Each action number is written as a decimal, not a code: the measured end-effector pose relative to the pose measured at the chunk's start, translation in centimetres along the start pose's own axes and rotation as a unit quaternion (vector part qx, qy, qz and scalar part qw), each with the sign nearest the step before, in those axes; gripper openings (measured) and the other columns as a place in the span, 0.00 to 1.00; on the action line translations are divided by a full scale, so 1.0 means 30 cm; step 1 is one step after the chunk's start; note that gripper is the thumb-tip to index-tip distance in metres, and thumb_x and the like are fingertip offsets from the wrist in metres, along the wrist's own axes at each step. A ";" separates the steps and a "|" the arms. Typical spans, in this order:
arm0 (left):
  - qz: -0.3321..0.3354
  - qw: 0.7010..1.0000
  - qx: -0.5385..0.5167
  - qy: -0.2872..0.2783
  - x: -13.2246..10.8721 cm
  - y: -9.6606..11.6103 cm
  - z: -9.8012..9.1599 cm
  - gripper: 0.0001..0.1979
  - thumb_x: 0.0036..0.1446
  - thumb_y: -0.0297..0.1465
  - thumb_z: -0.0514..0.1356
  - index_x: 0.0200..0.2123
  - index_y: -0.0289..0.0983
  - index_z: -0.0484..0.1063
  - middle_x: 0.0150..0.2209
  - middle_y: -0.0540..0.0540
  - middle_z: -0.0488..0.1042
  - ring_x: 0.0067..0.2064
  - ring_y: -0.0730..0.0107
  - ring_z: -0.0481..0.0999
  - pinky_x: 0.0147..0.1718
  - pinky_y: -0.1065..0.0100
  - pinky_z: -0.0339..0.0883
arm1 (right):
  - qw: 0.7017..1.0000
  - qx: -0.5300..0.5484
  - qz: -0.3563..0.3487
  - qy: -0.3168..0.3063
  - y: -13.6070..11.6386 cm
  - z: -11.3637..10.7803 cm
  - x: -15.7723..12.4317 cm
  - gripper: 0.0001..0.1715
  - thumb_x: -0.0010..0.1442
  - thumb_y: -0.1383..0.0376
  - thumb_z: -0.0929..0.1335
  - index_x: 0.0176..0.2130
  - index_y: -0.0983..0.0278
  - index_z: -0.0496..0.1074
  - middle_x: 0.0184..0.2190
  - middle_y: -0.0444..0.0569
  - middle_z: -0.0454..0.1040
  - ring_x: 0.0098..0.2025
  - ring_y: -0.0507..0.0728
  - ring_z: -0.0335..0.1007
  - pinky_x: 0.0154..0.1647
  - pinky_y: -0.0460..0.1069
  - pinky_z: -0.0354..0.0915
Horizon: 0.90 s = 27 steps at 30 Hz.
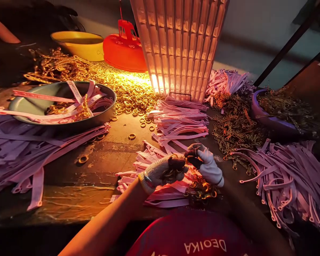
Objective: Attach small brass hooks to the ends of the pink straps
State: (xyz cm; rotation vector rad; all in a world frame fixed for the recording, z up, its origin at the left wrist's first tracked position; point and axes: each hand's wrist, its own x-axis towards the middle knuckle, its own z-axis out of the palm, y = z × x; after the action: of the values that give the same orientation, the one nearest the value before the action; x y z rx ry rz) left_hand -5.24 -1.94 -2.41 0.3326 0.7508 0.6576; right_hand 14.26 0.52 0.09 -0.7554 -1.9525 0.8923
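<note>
Near the bench's (69, 203) front edge, the white-gloved left hand (162, 171) curls its fingers around small gold-coloured metal links (170, 174); the white-gloved right hand's (206, 163) bent fingers adjoin, grip unclear, above pale pink flat straps (162, 199).

Left hand (160, 173): its curl half hides metal pieces (172, 174)
Right hand (207, 164): what it touches, too small for me to tell
Strap pile (9, 151), nine o'clock: cut off

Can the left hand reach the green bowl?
Probably yes: mostly bare tabletop and a few loose rings lie between the left hand and the green bowl, though that hand seems to hold small metal pieces.
</note>
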 end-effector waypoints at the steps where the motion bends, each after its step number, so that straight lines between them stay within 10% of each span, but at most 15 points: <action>1: 0.011 1.000 0.007 -0.007 0.010 -0.009 0.000 0.12 0.51 0.32 0.70 0.36 0.32 0.73 0.28 0.44 0.78 0.22 0.71 0.76 0.13 0.78 0.60 | 1.000 -0.003 -0.003 0.002 0.005 -0.001 -0.009 0.09 0.68 0.60 0.68 0.41 0.60 0.79 0.41 0.49 0.73 0.44 0.56 0.69 0.47 0.53 0.67; 11: 0.017 0.999 -0.011 -0.046 0.031 -0.032 0.054 0.13 0.53 0.34 0.68 0.28 0.34 0.68 0.21 0.52 0.66 0.16 0.82 0.60 0.11 0.80 0.52 | 0.990 0.104 0.092 0.020 -0.018 -0.023 -0.077 0.14 0.69 0.59 0.67 0.50 0.59 0.78 0.44 0.50 0.78 0.46 0.57 0.73 0.53 0.54 0.67; 23: 0.110 0.988 0.088 0.061 -0.009 -0.025 0.051 0.13 0.51 0.36 0.70 0.32 0.34 0.72 0.22 0.50 0.71 0.15 0.83 0.59 0.11 0.79 0.48 | 0.797 0.499 0.341 -0.014 0.026 -0.050 -0.066 0.32 0.64 0.42 0.66 0.48 0.68 0.73 0.36 0.55 0.79 0.34 0.59 0.75 0.33 0.52 0.72; 27: 0.134 0.979 0.120 0.095 -0.021 -0.020 0.084 0.15 0.48 0.36 0.72 0.30 0.33 0.72 0.23 0.51 0.70 0.18 0.83 0.62 0.15 0.80 0.54 | 0.846 0.417 0.333 -0.015 0.047 -0.048 -0.086 0.26 0.64 0.47 0.68 0.48 0.66 0.74 0.31 0.49 0.76 0.30 0.54 0.70 0.29 0.49 0.69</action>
State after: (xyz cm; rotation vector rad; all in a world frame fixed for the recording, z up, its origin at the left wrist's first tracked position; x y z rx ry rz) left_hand -3.52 -2.93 -0.65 0.6056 0.9815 0.8639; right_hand 16.97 -0.23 -1.61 -0.8649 -1.0789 1.9937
